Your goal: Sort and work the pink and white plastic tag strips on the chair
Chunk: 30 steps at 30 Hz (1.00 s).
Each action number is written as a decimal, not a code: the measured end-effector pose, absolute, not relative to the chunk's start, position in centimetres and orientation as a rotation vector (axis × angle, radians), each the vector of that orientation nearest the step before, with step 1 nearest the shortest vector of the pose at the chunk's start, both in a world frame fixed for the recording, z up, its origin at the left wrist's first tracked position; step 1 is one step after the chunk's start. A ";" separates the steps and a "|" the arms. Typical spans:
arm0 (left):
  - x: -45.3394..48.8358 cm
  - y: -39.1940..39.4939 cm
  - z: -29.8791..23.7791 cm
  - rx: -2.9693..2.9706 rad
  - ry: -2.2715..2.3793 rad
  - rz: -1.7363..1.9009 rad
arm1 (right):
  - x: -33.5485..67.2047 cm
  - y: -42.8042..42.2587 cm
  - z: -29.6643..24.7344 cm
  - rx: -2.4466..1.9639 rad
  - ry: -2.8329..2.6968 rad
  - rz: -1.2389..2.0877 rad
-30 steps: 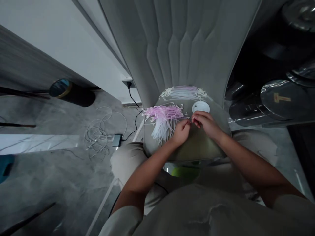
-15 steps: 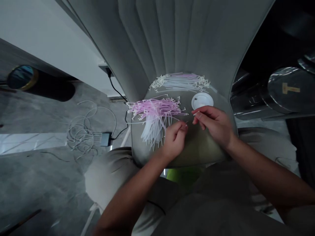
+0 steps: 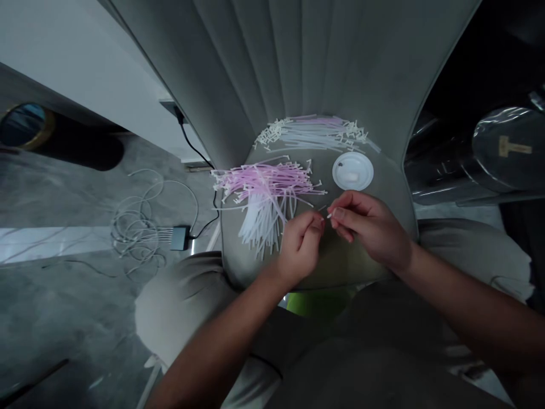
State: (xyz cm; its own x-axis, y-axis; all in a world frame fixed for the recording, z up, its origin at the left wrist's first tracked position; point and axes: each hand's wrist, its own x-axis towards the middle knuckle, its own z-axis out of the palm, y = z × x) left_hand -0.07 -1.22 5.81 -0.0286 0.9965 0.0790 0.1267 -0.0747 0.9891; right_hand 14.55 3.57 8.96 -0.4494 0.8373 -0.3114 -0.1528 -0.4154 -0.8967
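Over the seat of a grey chair (image 3: 238, 238), my two hands nearly meet at the fingertips. My left hand (image 3: 302, 241) is closed, thumb against its curled fingers, with a thin pale tip showing; what it holds is mostly hidden. Between thumb and forefinger my right hand (image 3: 370, 227) pinches a small white piece (image 3: 329, 216). Left of them lies a pile of thin pink tubes (image 3: 272, 179) with white end fittings, crossing a bundle of whitish tubes (image 3: 259, 224). Beyond my right hand sits a round white dish (image 3: 366, 180) holding a small white block (image 3: 351, 177).
Along the chair's back (image 3: 289, 62) lies another row of pale tubes (image 3: 315, 136) with white fittings. A small box (image 3: 180, 237) with coiled cables (image 3: 136, 227) rests on the floor at left. Dark shiny cylinders (image 3: 502, 150) stand at right.
My right hand has moved down and left, bringing the small white piece close to my left fingertips. The dish is now fully uncovered. The view has shifted slightly.
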 end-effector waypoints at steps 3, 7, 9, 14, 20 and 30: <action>0.1 -1.5 5.7 1.339 1.263 1.220 | 14.3 3.3 9.0 -1.024 -1.068 1.973; 0.4 -1.7 5.5 1.290 1.225 1.237 | 14.2 3.3 9.0 -1.008 -1.033 2.010; 0.4 -1.7 5.4 1.275 1.208 1.250 | 14.3 3.3 9.0 -0.998 -1.017 2.024; 0.4 -1.8 5.2 1.260 1.212 1.233 | 14.3 3.2 8.9 -0.976 -1.046 2.032; 0.4 -1.9 5.1 1.233 1.254 1.205 | 14.4 3.4 8.7 -1.000 -1.106 2.019; 0.7 -2.0 5.1 1.134 1.233 1.211 | 14.2 3.5 8.6 -1.019 -1.118 2.007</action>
State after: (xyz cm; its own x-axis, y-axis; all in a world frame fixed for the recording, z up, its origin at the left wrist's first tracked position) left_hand 0.72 -1.99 5.11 -0.0320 0.9982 -0.0501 -0.0318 0.0491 0.9983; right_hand 14.18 3.52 8.61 -0.5117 0.7957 -0.3241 -0.1432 -0.4509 -0.8810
